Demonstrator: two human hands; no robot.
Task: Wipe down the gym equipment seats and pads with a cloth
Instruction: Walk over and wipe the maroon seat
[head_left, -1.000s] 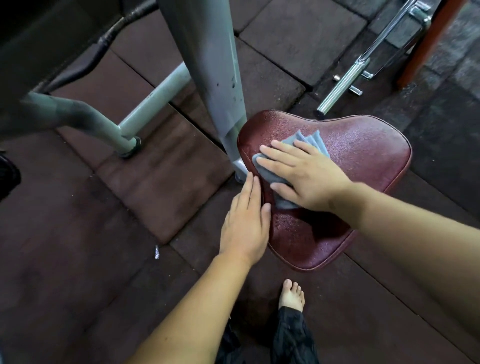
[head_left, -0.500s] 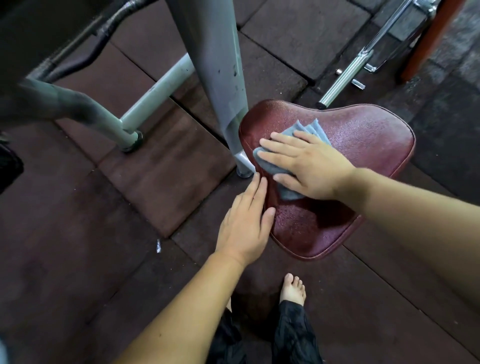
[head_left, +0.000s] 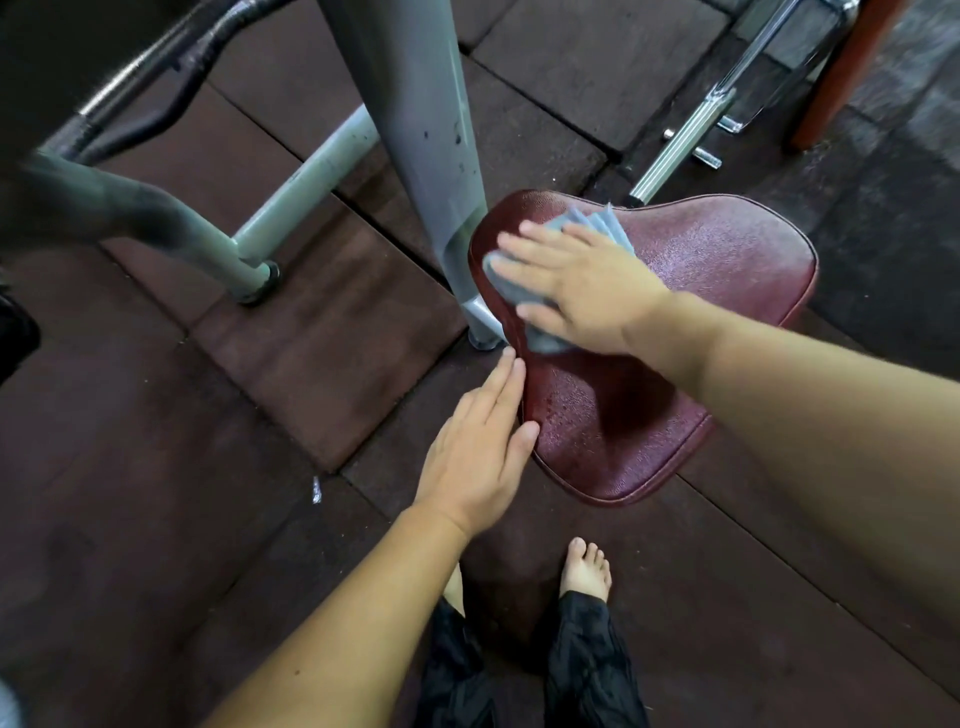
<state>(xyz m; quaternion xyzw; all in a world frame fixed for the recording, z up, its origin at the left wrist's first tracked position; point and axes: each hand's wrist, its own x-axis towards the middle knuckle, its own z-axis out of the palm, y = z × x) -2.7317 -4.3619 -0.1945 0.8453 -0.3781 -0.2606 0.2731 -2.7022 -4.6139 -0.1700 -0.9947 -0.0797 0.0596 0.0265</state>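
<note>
A dark red padded seat (head_left: 727, 270) with a damp, speckled surface fills the middle right of the head view. My right hand (head_left: 582, 286) lies flat on a folded blue-grey cloth (head_left: 605, 223), pressing it onto the seat's far left part near the grey post. The cloth shows beyond the fingers and under the palm. My left hand (head_left: 478, 447) rests with straight fingers against the seat's left edge, thumb on the pad, holding nothing.
A thick grey machine post (head_left: 415, 130) rises right beside the seat's left side, with grey frame tubes (head_left: 306, 176) behind it. A chrome bar (head_left: 685, 135) lies beyond the seat. An orange post (head_left: 841, 73) stands at top right. My bare foot (head_left: 587, 569) is below the seat on dark rubber floor tiles.
My right hand has slid the cloth up and to the left along the seat toward the grey post. My left hand stays on the seat's left edge.
</note>
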